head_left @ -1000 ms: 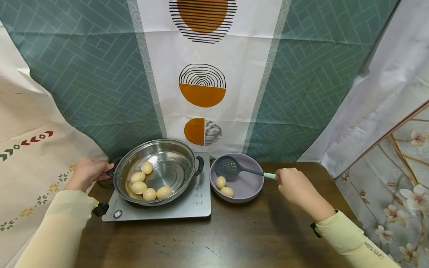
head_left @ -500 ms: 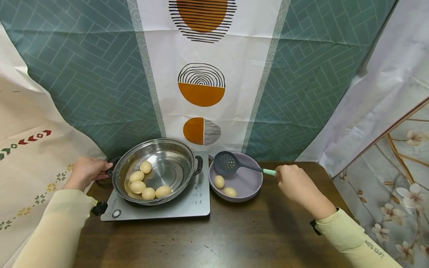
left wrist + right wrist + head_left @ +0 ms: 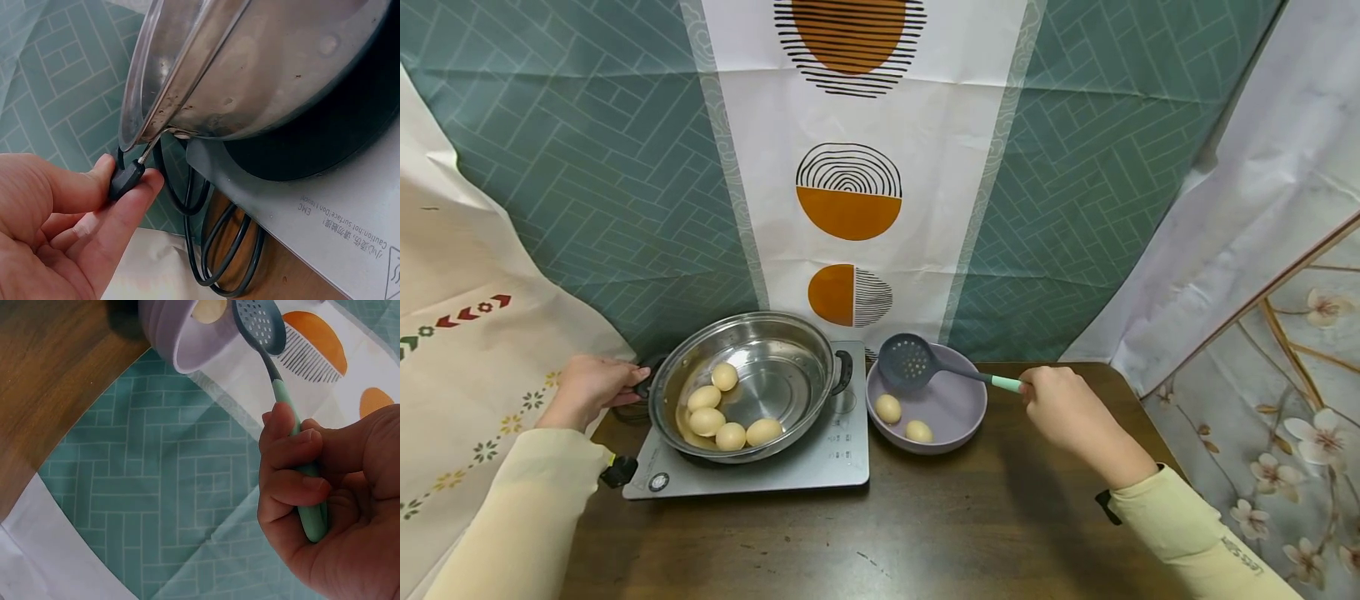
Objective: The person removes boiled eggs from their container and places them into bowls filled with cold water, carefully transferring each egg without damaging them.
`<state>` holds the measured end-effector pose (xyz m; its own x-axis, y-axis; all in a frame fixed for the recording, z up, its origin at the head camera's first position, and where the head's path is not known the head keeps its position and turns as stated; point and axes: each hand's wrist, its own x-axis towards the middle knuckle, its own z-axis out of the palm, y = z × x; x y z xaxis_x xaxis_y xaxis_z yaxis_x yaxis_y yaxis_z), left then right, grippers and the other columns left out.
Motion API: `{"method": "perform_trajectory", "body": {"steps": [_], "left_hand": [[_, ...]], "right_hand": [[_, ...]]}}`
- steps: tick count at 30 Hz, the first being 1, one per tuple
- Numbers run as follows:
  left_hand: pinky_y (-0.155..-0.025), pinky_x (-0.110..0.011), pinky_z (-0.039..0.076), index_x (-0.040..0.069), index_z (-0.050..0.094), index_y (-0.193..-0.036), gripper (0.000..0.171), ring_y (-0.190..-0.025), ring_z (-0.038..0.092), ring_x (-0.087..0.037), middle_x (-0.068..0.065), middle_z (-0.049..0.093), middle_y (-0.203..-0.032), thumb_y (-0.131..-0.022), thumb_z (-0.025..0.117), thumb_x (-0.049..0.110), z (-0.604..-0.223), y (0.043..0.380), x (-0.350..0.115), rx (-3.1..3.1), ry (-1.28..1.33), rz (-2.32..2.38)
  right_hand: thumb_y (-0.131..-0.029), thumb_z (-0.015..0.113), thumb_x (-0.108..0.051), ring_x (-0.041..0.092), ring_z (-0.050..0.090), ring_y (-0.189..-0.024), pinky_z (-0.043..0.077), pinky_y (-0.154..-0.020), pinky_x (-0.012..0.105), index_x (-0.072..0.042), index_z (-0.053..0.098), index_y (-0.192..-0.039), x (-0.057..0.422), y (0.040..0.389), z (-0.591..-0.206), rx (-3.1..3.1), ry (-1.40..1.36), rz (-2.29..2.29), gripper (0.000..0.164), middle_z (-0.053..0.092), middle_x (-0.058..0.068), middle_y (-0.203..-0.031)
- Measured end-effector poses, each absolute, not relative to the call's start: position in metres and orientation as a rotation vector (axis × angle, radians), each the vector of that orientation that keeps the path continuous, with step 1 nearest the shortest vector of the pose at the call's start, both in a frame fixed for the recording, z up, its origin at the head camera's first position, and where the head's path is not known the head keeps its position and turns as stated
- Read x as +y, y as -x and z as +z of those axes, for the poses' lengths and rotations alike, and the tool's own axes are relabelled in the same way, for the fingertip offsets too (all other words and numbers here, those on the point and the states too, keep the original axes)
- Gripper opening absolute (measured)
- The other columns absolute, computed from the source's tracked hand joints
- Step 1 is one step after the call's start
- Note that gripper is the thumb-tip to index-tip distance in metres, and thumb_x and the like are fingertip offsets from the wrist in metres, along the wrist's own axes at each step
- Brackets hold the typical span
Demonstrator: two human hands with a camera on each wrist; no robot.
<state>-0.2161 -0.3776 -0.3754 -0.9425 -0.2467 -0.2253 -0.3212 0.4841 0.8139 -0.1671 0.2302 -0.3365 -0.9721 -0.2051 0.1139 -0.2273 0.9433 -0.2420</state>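
My left hand pinches the black side handle of a wide steel pan between thumb and fingers. Several pale, egg-like balls lie grouped at the pan's left and front side. With fingers curled round its mint-green handle, my right hand holds a dark grey skimmer, also seen as a perforated skimmer head in the right wrist view. The skimmer's head is over the back left of a lilac bowl. Two more eggs, a left one and a front one, lie in that bowl.
The pan stands on a silver induction cooktop, left of the bowl. A black cord loops beside the cooktop. Behind the dark wooden table hangs a green and white patterned cloth; more cloth hangs at both sides.
The skimmer's head has risen slightly, away from the eggs in the bowl. The front egg there has rolled a little to the right. My left hand still grips the pan handle.
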Motion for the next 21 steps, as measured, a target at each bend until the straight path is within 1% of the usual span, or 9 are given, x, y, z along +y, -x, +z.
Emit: {"method": "perform_trajectory", "body": {"steps": [5,8,11,15,21], "left_hand": [[-0.065,-0.029,0.060,-0.015,0.057,-0.116,0.043,-0.062,0.066,-0.005,0.009,0.062,-0.071,-0.088,0.064,0.017,-0.375,0.215,-0.377,2.642,0.502,1.473],[-0.065,-0.029,0.060,-0.015,0.058,-0.115,0.043,-0.062,0.066,-0.005,0.009,0.062,-0.071,-0.088,0.064,0.018,-0.375,0.215,-0.378,2.644,0.502,1.474],[-0.065,-0.029,0.060,-0.014,0.059,-0.113,0.041,-0.062,0.067,-0.006,0.008,0.063,-0.071,-0.088,0.064,0.019,-0.375,0.216,-0.378,2.641,0.518,1.472],[-0.066,-0.030,0.060,-0.014,0.058,-0.116,0.043,-0.062,0.067,-0.006,0.009,0.062,-0.070,-0.088,0.064,0.019,-0.376,0.217,-0.378,2.637,0.524,1.469],[-0.065,-0.029,0.060,-0.015,0.055,-0.119,0.048,-0.063,0.066,-0.006,0.009,0.062,-0.071,-0.088,0.064,0.020,-0.377,0.217,-0.379,2.648,0.504,1.458]], "right_hand": [[-0.089,0.049,-0.007,0.014,0.040,-0.052,0.031,-0.046,0.025,-0.013,0.061,-0.071,0.233,0.169,-0.329,-3.016,-0.302,0.447,0.023,0.047,-0.001,-0.058],[-0.089,0.048,-0.007,0.015,0.041,-0.053,0.033,-0.047,0.025,-0.014,0.061,-0.072,0.232,0.171,-0.324,-2.991,-0.299,0.455,0.022,0.050,-0.001,-0.060],[-0.090,0.048,-0.008,0.015,0.043,-0.054,0.034,-0.047,0.025,-0.013,0.063,-0.075,0.231,0.173,-0.319,-2.977,-0.301,0.484,0.021,0.055,-0.001,-0.064],[-0.092,0.049,-0.008,0.015,0.045,-0.056,0.036,-0.048,0.025,-0.011,0.065,-0.081,0.230,0.175,-0.313,-2.976,-0.292,0.529,0.019,0.060,0.001,-0.071],[-0.094,0.049,-0.012,0.016,0.045,-0.057,0.036,-0.050,0.026,-0.013,0.064,-0.079,0.221,0.177,-0.306,-2.940,-0.317,0.540,0.021,0.060,0.001,-0.072]]}}
